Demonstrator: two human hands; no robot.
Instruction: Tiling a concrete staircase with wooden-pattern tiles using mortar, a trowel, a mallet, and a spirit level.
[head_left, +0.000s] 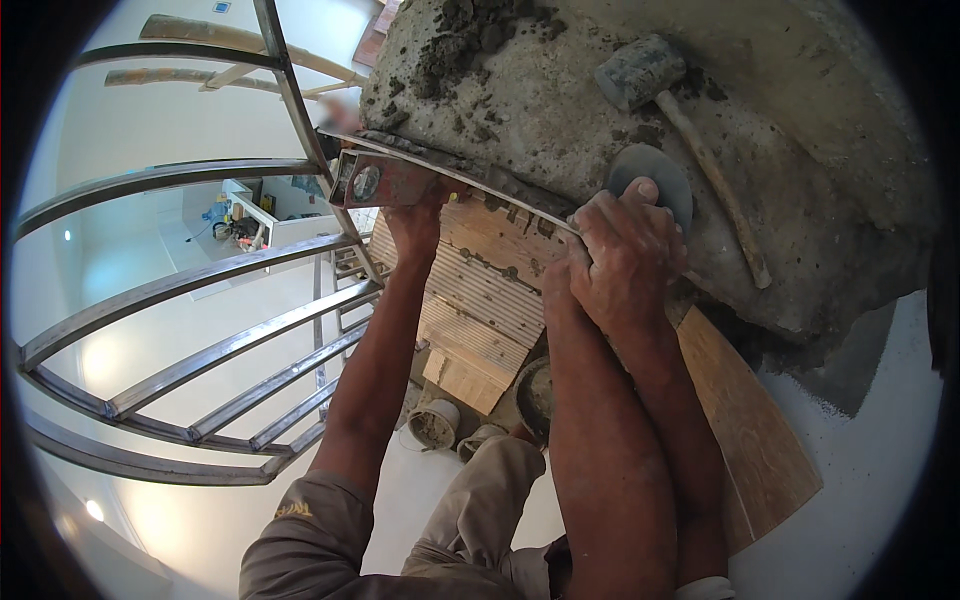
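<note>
My left hand [410, 225] grips a red, box-like tool [385, 180] with a metal end, held under a long tile edge [470, 185] along a mortar-covered ledge [530, 90]. At the right, my right hand [625, 250] has curled fingers on that edge, beside a grey rounded disc [670, 190] that it partly covers. A second bare forearm [610, 430] overlaps the right one; its hand is mostly hidden and I cannot tell whose it is. A rubber mallet [640, 75] lies on the ledge. Ribbed-backed tiles [475, 310] lie below the edge.
A curved metal railing [190, 260] fills the left side. Buckets [433, 428] stand below, beside my legs [480, 490]. A wood-look tile [750, 430] leans at the right. A blurred person [340, 115] is partly visible beyond the railing, near wooden poles [200, 40].
</note>
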